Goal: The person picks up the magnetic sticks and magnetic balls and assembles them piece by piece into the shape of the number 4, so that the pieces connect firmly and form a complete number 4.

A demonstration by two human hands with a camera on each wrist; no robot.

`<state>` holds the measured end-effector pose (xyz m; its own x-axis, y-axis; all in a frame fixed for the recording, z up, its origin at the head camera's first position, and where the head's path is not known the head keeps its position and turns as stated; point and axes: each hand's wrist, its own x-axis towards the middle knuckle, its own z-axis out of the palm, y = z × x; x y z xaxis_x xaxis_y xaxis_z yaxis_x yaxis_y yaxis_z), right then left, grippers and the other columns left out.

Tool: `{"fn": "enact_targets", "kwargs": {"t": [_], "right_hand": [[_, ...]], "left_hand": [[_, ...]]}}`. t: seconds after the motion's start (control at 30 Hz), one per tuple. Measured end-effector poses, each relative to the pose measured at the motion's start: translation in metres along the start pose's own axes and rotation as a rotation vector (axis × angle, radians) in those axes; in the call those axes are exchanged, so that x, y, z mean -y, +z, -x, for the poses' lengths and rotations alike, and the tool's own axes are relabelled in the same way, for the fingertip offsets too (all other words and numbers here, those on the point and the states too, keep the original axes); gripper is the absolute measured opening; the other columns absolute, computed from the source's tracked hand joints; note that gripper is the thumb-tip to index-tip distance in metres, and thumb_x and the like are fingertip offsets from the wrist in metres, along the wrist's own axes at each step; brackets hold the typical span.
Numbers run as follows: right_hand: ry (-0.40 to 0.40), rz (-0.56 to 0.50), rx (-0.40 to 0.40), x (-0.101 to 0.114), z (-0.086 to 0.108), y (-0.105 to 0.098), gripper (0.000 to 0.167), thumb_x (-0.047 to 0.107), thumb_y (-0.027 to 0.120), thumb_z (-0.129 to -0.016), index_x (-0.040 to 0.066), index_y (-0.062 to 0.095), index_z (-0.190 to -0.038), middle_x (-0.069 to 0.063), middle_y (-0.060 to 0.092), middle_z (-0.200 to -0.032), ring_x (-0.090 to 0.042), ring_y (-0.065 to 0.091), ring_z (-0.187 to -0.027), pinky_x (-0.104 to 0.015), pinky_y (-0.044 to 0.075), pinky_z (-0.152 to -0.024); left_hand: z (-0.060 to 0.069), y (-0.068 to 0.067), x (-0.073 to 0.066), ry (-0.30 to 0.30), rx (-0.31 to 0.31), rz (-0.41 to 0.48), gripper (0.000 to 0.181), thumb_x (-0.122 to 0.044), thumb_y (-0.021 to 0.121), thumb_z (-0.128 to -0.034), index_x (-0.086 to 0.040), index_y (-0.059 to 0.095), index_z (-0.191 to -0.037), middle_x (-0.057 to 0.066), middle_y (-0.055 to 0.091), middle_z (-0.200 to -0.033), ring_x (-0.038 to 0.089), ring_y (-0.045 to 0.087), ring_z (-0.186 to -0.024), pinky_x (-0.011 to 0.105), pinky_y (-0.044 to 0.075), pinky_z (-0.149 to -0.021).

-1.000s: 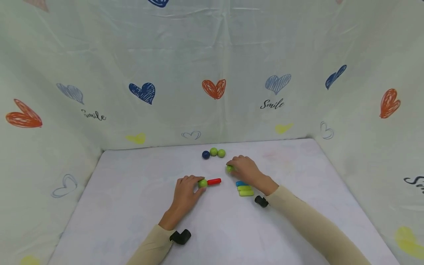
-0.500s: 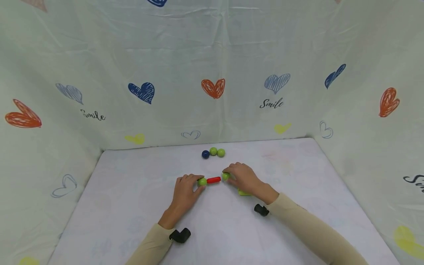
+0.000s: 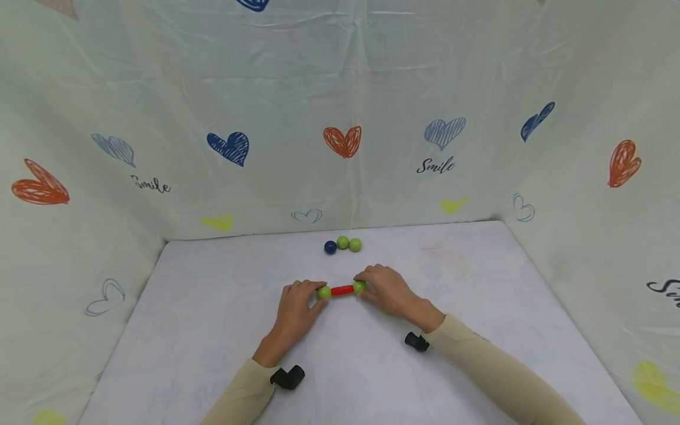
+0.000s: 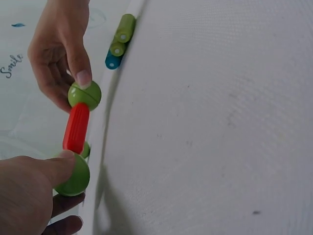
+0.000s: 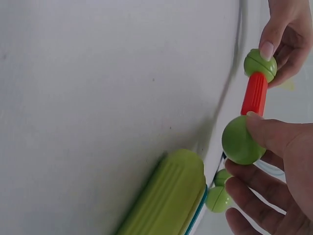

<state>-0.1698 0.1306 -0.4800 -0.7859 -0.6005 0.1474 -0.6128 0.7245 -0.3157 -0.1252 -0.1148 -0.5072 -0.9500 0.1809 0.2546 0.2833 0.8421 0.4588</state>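
A short red ribbed rod (image 3: 342, 290) lies between two green balls, meeting one at each end. My left hand (image 3: 298, 307) pinches the left green ball (image 3: 324, 292) between thumb and fingers. The right green ball (image 3: 359, 286) is pinched by my right hand (image 3: 390, 290). In the left wrist view both balls, the red rod (image 4: 76, 127) and both hands form one line. Yellow-green rods (image 5: 168, 193) and the edge of a blue one show beside my right hand in the right wrist view; in the head view that hand and arm hide them.
Toward the back of the white table (image 3: 223, 330) sit a dark blue ball (image 3: 330, 247) and two more green balls (image 3: 349, 243) in a close group. Behind them hangs a pale curtain (image 3: 276, 183) printed with hearts.
My right hand has moved left and toward me with its green ball, which now meets the red rod's right end. My left hand has stayed in place. The loose rods have become hidden.
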Motion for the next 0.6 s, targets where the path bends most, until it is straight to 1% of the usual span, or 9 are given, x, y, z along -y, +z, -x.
{"fn": "enact_targets", "kwargs": {"t": [0.2,0.33,0.43,0.6], "right_hand": [[0.024,-0.011,-0.011,0.007,0.001,0.007,0.032,0.015,0.086,-0.089,0.007,0.077,-0.118,-0.005,0.075,-0.107,-0.023,0.069,-0.097,-0.040,0.058,-0.086],[0.019,-0.019,-0.017,0.012,0.003,0.012,0.029,0.016,0.086,-0.090,0.007,0.077,-0.116,-0.003,0.074,-0.103,-0.021,0.068,-0.094,-0.039,0.057,-0.084],[0.017,-0.027,-0.021,0.016,0.005,0.015,0.027,0.016,0.085,-0.091,0.008,0.077,-0.115,-0.002,0.074,-0.102,-0.021,0.068,-0.093,-0.038,0.057,-0.082],[0.020,-0.058,-0.017,0.023,0.008,0.018,0.027,0.015,0.084,-0.092,0.008,0.077,-0.116,-0.002,0.074,-0.102,-0.020,0.068,-0.093,-0.037,0.057,-0.082]], "left_hand": [[-0.006,-0.002,0.008,0.006,0.016,0.001,0.039,-0.019,0.085,-0.0908,-0.010,0.075,-0.127,0.007,0.077,-0.117,0.026,0.064,-0.099,0.049,0.048,-0.098],[-0.010,-0.004,0.014,0.003,0.036,0.011,0.039,-0.018,0.085,-0.0907,-0.010,0.074,-0.128,0.007,0.078,-0.118,0.025,0.064,-0.099,0.048,0.047,-0.097],[-0.013,-0.005,0.018,-0.004,0.057,0.011,0.039,-0.016,0.085,-0.0908,-0.010,0.074,-0.128,0.008,0.078,-0.115,0.025,0.063,-0.098,0.047,0.047,-0.094],[-0.018,-0.007,0.020,-0.037,0.077,0.025,0.039,-0.014,0.084,-0.0914,-0.010,0.074,-0.129,0.010,0.077,-0.114,0.027,0.063,-0.099,0.048,0.046,-0.096]]}}
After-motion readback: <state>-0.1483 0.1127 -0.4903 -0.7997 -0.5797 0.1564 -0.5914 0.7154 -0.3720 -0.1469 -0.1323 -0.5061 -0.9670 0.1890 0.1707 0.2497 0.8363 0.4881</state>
